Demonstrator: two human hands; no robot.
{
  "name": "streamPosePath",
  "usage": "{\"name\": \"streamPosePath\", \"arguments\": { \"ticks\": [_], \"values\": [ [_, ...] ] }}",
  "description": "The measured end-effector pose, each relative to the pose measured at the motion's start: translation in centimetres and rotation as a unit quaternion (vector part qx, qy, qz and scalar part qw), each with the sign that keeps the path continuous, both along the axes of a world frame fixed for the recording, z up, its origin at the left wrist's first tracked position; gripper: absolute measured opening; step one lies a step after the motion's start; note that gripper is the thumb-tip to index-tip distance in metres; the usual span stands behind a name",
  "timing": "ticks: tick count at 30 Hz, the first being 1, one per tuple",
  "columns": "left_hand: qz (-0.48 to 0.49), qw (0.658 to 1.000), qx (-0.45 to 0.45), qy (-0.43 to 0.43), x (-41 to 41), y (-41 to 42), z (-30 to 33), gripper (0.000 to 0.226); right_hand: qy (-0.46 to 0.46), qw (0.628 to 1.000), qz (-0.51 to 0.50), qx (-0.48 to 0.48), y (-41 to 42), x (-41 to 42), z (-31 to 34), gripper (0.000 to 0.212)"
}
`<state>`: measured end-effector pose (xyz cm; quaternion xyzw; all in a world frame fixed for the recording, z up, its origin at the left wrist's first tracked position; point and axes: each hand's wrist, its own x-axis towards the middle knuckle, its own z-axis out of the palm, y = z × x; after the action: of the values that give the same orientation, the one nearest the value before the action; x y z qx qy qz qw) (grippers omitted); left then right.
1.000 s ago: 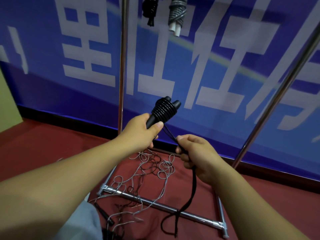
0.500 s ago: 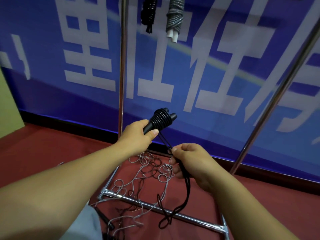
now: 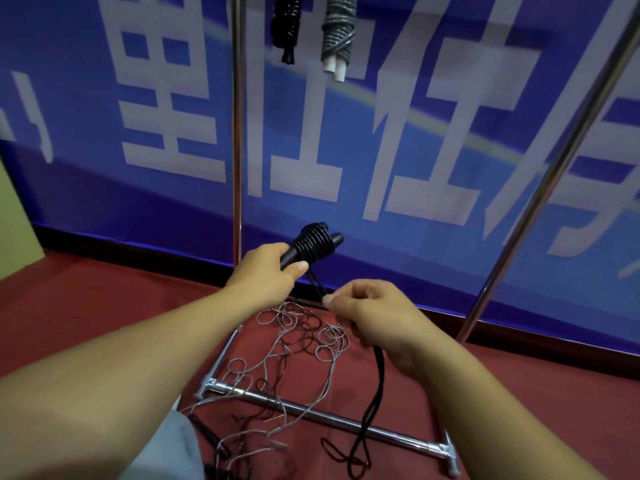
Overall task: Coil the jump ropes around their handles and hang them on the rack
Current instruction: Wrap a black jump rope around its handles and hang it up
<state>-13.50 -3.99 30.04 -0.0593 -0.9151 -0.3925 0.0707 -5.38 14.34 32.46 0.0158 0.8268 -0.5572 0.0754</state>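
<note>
Presently we hold one black jump rope: left hand (image 3: 266, 271) grips the paired handles (image 3: 313, 245), long axis up-right; right hand (image 3: 375, 317), just below-right, pinches the rope tail (image 3: 375, 393) trailing floorward before the rack (image 3: 304, 408).

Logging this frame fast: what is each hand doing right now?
Left hand: grips the black handles.
Right hand: pinches the black rope.

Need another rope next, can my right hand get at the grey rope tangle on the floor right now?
Probably not yet: the right hand is pinching the black rope, though the grey tangle lies uncovered just below it.
</note>
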Motion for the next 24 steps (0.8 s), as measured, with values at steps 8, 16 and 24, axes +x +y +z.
{"name": "streamPosePath", "arguments": {
  "ticks": [8,16,24],
  "values": [
    [-0.001,0.993,-0.119,0.009,-0.7,1.5,-0.5,0.018,0.004,0.998,-0.046,0.039,-0.3,0.8,0.6,0.024],
    [0.015,0.988,-0.153,-0.011,-1.4,1.2,-1.2,0.019,-0.011,0.999,0.015,0.041,-1.1,2.5,0.0,0.033],
    [-0.072,0.966,-0.244,-0.046,-1.5,1.0,-1.6,0.024,-0.043,0.998,-0.039,-0.028,-0.4,1.8,-0.2,0.035]
  ]
}}
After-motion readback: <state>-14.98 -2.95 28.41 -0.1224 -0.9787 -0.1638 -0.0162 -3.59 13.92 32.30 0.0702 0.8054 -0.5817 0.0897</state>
